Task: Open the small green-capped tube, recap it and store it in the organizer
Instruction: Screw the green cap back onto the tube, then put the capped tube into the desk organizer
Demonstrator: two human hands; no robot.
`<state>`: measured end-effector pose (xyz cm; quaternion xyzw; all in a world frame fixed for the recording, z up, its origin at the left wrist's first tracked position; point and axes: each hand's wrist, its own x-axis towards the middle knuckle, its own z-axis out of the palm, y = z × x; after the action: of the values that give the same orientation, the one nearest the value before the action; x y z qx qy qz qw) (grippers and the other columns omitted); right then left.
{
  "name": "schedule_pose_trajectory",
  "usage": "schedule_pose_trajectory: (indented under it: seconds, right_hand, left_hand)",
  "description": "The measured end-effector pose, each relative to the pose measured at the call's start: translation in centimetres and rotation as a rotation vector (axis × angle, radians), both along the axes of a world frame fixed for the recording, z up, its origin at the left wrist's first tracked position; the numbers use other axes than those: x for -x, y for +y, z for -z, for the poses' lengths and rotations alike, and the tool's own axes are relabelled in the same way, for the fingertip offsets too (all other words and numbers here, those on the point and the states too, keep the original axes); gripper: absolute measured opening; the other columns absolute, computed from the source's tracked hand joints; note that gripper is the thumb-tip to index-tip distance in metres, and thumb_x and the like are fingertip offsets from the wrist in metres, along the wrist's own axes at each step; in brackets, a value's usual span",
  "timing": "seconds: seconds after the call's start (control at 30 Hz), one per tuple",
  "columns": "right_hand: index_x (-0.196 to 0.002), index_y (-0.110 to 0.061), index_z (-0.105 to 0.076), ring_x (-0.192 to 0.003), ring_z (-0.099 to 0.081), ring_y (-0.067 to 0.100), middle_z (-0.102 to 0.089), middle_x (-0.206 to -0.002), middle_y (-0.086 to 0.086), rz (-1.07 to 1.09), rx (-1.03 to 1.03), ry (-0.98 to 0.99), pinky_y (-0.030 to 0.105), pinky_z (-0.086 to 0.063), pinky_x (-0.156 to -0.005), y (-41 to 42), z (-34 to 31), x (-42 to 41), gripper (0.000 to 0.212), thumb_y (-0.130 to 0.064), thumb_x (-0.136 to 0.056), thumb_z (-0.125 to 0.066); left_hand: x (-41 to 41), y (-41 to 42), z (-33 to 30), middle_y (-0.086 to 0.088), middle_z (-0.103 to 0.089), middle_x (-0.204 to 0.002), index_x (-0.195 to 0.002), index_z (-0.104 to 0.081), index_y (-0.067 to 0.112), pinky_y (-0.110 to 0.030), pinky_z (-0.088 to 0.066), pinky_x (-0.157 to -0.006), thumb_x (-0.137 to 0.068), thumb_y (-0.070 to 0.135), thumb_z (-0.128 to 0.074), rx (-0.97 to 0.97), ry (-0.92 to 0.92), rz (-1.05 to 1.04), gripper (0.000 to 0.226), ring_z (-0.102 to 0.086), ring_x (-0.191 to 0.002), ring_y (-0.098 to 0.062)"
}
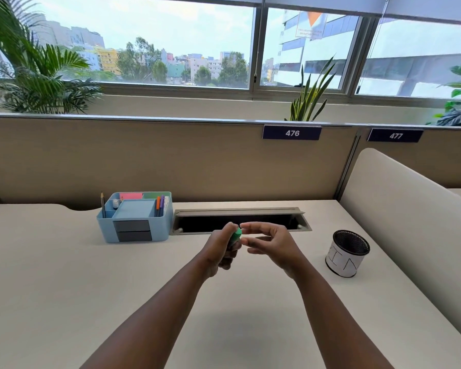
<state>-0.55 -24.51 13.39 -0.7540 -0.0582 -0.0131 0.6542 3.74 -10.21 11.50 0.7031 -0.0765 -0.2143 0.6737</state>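
Head cam: left hand (222, 247) grips green-capped tube (235, 234), right hand (270, 242) fingers loosely curled, prob. touching cap.

- One view only, from a wide-angle camera worn on the person's head, so no second view shares any part of the scene.
- It faces forward and down across the tabletop (64, 288) toward the partition (171, 161) and the windows (171, 49) behind it.
- Both forearms enter from the bottom edge; the left hand (221, 251) and right hand (272, 243) meet near the frame's middle, close to the lens.
- The organizer (136, 219) and mesh cup (347, 253) sit farther out; straight edges bow toward the frame's borders.
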Motion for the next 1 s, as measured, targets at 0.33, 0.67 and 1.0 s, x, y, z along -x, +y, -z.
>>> schedule_pose_trajectory:
  seconds: [0.33,0.67,1.0]
  right_hand:
    - [-0.103,-0.018,-0.065,-0.082,-0.062,0.008,-0.064,-0.09,-0.009,-0.059,0.212,-0.081,0.016,-0.055,-0.066,2.3,0.5,-1.4,0.034,-0.002,-0.074,-0.07]
    - [-0.098,-0.02,-0.066,-0.071,-0.063,0.015,-0.062,-0.094,0.006,0.005,0.183,-0.023,0.019,-0.056,-0.056,7.4,1.6,-6.8,0.032,-0.002,-0.072,-0.073]
    - [-0.099,-0.012,-0.066,-0.086,-0.068,0.032,-0.067,-0.099,0.011,0.116,0.227,-0.059,0.048,-0.056,-0.085,14.8,3.3,-14.0,0.032,0.001,-0.071,-0.073]
  left_hand:
    - [-0.7,2.1,1.8,0.002,-0.055,-0.047,-0.054,-0.062,0.021,-0.022,-0.047,-0.046,-0.075,0.08,-0.015,0.053,0.153,0.032,0.078,-0.048,-0.043,-0.012]
    - [-3.7,11.9,6.8,-0.018,-0.055,-0.13,-0.126,-0.048,0.011,-0.039,-0.044,-0.095,-0.091,0.023,-0.05,-0.577,-0.162,-0.48,0.036,-0.053,-0.112,-0.029]
    - [-10.1,23.4,7.7,-0.013,-0.028,-0.153,-0.144,-0.02,0.009,-0.044,-0.042,-0.103,-0.086,0.011,-0.054,-1.068,-0.368,-0.475,0.068,-0.032,-0.136,-0.03]
